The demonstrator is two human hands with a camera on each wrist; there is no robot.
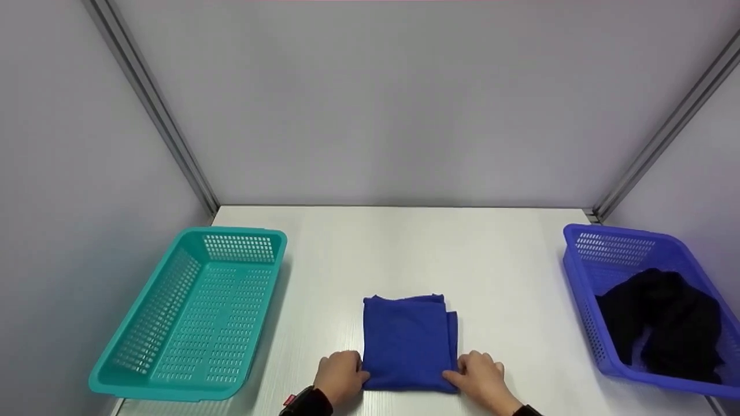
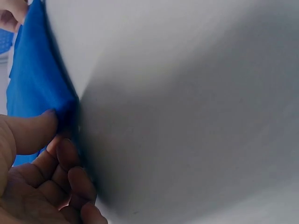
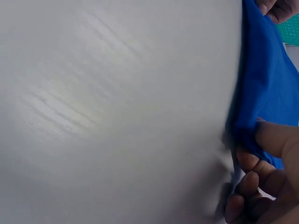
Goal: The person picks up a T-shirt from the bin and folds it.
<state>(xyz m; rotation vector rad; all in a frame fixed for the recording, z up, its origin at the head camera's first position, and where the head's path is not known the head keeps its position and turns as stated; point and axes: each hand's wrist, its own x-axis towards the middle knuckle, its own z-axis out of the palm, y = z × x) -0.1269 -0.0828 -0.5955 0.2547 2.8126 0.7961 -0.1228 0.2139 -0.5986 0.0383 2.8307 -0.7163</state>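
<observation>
Left hand [image 1: 341, 375] and right hand [image 1: 480, 375] are each pinching a near corner of the folded blue cloth square [image 1: 409, 341] lying between them on the white table [image 1: 509, 277]. Curled fingers are hiding the corners; wrists are cut off.

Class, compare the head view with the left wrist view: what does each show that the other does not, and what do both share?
Head view only: the teal basket, the blue basket holding a black garment, and the table.

Left wrist view only: a close look at the left thumb pressed on the cloth's corner.

Both: the folded blue cloth, the left hand pinching it, and the right hand.
</observation>
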